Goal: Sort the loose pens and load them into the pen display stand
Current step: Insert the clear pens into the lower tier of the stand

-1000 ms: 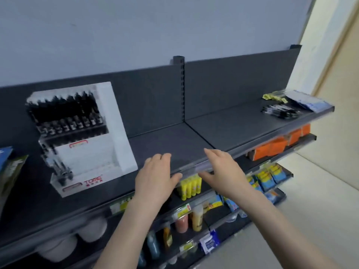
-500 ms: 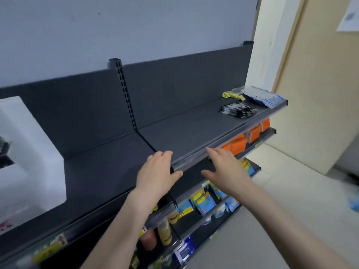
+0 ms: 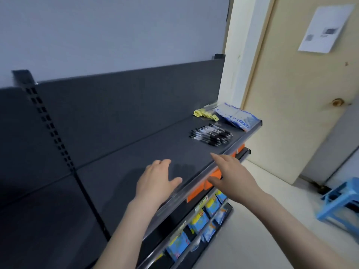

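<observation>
Both sets of fingers are bare of any pen, so the step in hand looks like the reach for the loose pens [image 3: 210,135], which lie in a rough bundle ahead of the fingertips and off to their right, well apart from them, on the same dark shelf [image 3: 120,171]. To do it well, the hands should probably travel along the shelf top rather than over its edge. They could then close on the bundle from both of its ends, so the pens stay parallel and none rolls toward the front rail [image 3: 175,197], and lift the pens as one stack ready for sorting. The left hand [image 3: 155,183] is palm down with its fingers [image 3: 162,163] straight and slightly spread, holding nothing; whether they touch the shelf or hang just over it I cannot tell. The right hand [image 3: 231,175] is also flat and empty, its fingers [image 3: 218,158] lying close together above the rail, with the thumb dropped in front of an orange box [image 3: 195,195] on the shelf below. Beyond the pens, farther from the fingers, lie yellow-tagged packs [image 3: 204,113] and a blue-and-white packet [image 3: 237,117]. The pen display stand does not show in this view.
</observation>
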Motion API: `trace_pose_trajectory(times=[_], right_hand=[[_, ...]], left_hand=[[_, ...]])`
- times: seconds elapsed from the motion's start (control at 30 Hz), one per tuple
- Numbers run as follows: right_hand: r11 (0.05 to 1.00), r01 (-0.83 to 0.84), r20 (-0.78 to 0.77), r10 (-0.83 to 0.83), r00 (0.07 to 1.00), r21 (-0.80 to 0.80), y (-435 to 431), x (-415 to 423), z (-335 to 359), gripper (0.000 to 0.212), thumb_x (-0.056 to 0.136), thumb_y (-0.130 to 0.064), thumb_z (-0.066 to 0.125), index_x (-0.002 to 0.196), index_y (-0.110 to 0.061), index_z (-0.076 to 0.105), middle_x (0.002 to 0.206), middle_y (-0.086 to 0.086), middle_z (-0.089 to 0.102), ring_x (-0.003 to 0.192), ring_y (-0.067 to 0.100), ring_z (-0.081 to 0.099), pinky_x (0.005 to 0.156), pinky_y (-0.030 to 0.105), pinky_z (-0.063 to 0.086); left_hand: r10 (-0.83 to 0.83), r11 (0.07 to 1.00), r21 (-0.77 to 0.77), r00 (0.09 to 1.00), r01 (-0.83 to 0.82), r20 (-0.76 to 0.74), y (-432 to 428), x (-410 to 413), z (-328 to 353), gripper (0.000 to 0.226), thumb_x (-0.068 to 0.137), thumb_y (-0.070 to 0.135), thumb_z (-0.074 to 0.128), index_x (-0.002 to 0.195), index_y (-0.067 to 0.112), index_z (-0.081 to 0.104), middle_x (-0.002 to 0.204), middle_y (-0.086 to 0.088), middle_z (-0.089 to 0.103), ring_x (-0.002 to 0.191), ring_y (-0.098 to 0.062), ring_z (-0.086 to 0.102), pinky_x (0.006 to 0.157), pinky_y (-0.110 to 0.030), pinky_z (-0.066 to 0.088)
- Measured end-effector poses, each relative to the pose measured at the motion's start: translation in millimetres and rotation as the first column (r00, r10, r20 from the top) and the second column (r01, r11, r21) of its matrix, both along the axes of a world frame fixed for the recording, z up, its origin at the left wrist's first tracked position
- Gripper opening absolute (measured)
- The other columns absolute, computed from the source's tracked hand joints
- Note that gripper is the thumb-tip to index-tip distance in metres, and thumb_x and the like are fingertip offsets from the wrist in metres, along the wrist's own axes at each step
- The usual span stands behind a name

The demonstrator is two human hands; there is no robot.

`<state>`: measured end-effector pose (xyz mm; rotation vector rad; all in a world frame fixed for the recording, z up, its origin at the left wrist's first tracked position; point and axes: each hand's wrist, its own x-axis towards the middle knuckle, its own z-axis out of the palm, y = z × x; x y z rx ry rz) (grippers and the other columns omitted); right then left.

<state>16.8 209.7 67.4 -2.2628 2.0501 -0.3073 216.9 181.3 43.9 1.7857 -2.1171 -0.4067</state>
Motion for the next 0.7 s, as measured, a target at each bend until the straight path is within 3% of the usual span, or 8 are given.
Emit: trace_pose_trajectory(times=[0.43, 0.7], right_hand=[[0.999, -0.042, 0.097, 0.041, 0.994, 0.008, -129.3, -86.9, -26.9, 0.072, 0.091, -0.043, 0.055, 0.150, -0.022, 0.020, 0.150, -0.002, 0.034, 0.138, 0.021, 0.029, 0.107, 0.033, 0.034], [0.986, -0.166, 0.163, 0.159, 0.974, 0.027, -243.9, -175.8, -36.4, 0.067, 0.089, -0.040, 0.059, 0.146, -0.021, 0.029, 0.143, 0.002, 0.043, 0.132, 0.023, 0.038, 0.104, 0.037, 0.039]], left_hand=[[0.055, 0.998, 0.033, 0.997, -0.057, 0.053, -107.6, -76.9, -11.7, 0.068, 0.089, 0.052, 0.059, 0.146, 0.024, 0.034, 0.144, 0.003, 0.043, 0.129, -0.016, 0.045, 0.095, -0.030, 0.045], [0.282, 0.957, 0.110, 0.951, -0.269, -0.126, -166.7, -169.5, -26.5, 0.061, 0.090, 0.043, 0.061, 0.143, 0.025, 0.038, 0.133, 0.005, 0.054, 0.115, -0.011, 0.055, 0.092, -0.028, 0.047]])
